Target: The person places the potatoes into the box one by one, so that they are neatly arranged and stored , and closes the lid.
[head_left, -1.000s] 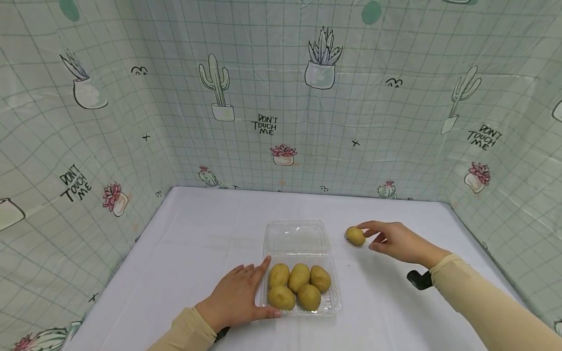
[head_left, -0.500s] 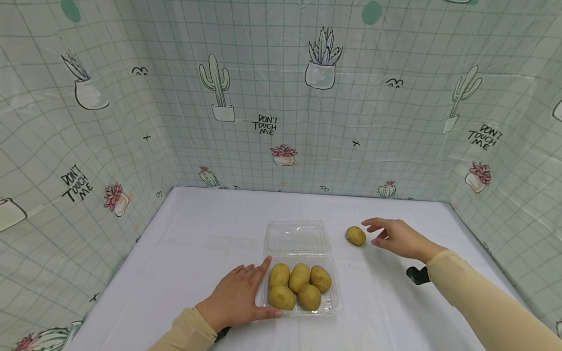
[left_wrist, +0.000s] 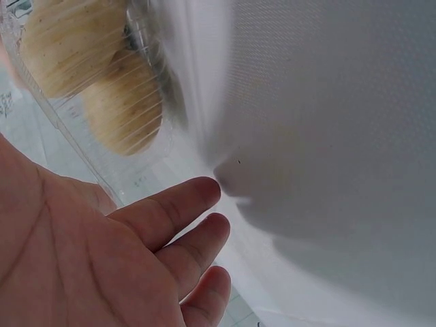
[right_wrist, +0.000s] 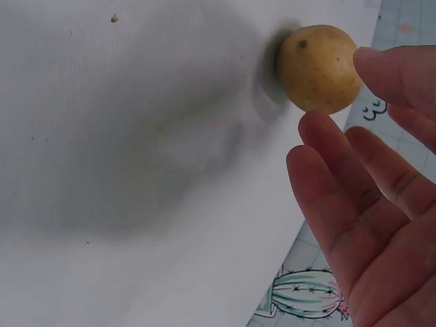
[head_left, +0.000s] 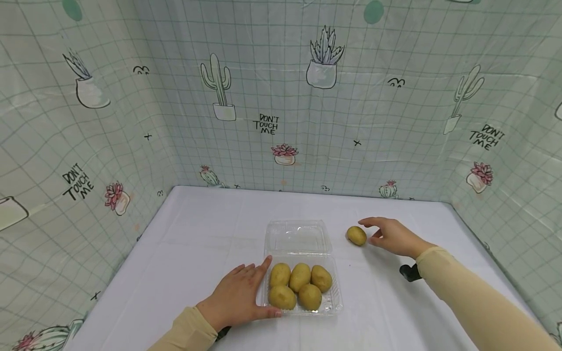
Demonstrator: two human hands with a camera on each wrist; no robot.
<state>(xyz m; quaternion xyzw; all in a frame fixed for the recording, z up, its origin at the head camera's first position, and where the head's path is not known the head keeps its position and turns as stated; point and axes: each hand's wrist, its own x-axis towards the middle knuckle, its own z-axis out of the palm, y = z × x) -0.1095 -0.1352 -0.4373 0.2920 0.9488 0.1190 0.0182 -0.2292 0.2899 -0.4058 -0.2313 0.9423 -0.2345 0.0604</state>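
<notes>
A lone potato [head_left: 356,236] lies on the white table, right of the hinged clear plastic container [head_left: 332,307]. My right hand [head_left: 394,237] hovers just to its right, fingers loosely bent and not gripping it. The right wrist view shows the same potato [right_wrist: 320,68] close to the thumb and fingertips; whether they touch it I cannot tell. Several potatoes [head_left: 300,278] sit in the container's base, and its lid [head_left: 297,236] is folded back. My left hand [head_left: 239,297] rests along the container's left side, thumb at the front edge, fingers spread. Its fingers [left_wrist: 194,248] hold nothing in the left wrist view.
A white cloth [head_left: 210,219] covers the table. Behind and at both sides stand grid-patterned curtains [head_left: 281,97] printed with cacti. A black strap piece [head_left: 410,273] hangs under the right wrist.
My right hand drew back from the lone potato, then came slightly closer to it again. The potato, the container and my left hand look unmoved.
</notes>
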